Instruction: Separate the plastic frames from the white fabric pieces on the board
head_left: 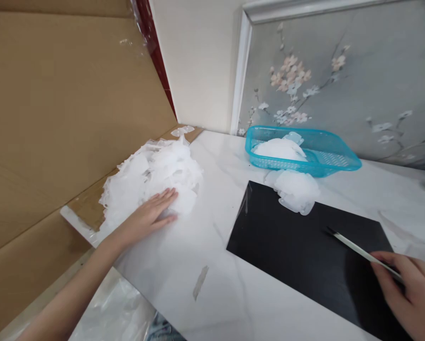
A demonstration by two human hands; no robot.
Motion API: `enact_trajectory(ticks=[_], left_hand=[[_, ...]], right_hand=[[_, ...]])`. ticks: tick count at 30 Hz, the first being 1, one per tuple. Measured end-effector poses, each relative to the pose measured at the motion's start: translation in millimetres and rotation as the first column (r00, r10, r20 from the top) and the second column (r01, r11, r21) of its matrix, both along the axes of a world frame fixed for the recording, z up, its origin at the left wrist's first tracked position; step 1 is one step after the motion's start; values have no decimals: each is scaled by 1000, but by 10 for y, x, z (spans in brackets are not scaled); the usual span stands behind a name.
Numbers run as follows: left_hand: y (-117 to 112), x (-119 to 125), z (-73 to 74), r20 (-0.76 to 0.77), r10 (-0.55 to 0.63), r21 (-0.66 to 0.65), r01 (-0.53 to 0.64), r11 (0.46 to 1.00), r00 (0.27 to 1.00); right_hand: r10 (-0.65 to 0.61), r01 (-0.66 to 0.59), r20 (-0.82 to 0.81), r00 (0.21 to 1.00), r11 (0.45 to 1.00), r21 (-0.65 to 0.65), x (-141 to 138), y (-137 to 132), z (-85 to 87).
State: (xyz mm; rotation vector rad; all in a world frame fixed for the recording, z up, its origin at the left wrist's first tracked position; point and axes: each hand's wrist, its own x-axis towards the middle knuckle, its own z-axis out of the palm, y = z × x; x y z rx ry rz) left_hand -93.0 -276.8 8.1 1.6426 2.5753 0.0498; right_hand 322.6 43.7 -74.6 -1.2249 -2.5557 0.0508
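Right hand nearest, grip closed on a slender pointed tool, its tip over a black sheet on the marble-patterned bench; contact between tip and sheet cannot be determined. Left hand lies open, palm down, on a heap of translucent white film scraps. A smaller clump overlaps the sheet's far edge, just below a turquoise plastic basket holding more scraps.

A loose heap of crumpled, translucent white film scraps lay at the edge of the worktop, with the flat left hand pressing on it. The right hand gripped a slender pale tool, its dark, pointed tip angled away.
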Motion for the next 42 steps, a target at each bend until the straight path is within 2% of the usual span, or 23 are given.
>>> enact_trajectory(ticks=[3,6,7,9,11,12,13,16,18,19,22,26,30,32,35,39,42], left_hand=[[-21,6,-61,-99,-2,140,16,990,995],[-14,71,-82,-131,145,287,-102,953,981],[-7,98,-63,-134,228,340,-171,925,964],[1,142,8,-137,402,465,-299,833,905],[-25,152,94,-174,499,567,-328,756,849],[-55,140,129,-220,502,582,-301,755,836],[-98,119,153,-278,458,554,-249,795,844],[-256,26,152,-345,147,286,-45,957,927],[-341,-22,116,-272,-29,133,67,989,962],[-368,-32,100,-247,-61,98,87,991,967],[-380,-12,100,-236,-27,76,46,996,971],[-302,31,193,-212,7,-5,-8,1000,977],[-183,-25,265,-184,-56,-162,26,986,981],[-126,-74,277,-165,-70,-196,37,980,984],[-74,-139,310,-86,-41,-156,27,987,995],[-64,-173,424,219,53,-8,-52,999,974],[-46,-152,520,302,120,97,-156,983,946]], right_hand=[[-7,7,-13,1000,1000,-11,-14,-16,16],[-31,31,-18,999,1000,-8,-6,-24,-2],[-33,33,-16,999,999,-13,-1,-23,-9],[-25,25,-11,1000,999,-24,7,-20,-20],[-15,14,-8,1000,1000,-26,11,-16,-24],[-14,14,-5,1000,1000,-27,10,-14,-24],[-15,15,1,1000,999,-32,7,-12,-22],[-24,24,0,1000,999,-31,-4,-5,-15],[-24,24,-10,1000,1000,-18,-6,0,-14],[-23,23,-13,1000,1000,-7,-4,2,-14],[-18,18,22,1000,1000,16,8,1,-16],[-24,22,40,999,999,46,30,-1,-27],[27,-33,62,998,994,103,60,29,-69],[56,-61,40,998,985,162,72,46,-91],[76,-80,31,997,978,193,71,48,-91],[47,-51,44,998,994,99,37,7,-30],[16,-17,43,999,999,30,9,-20,10]])
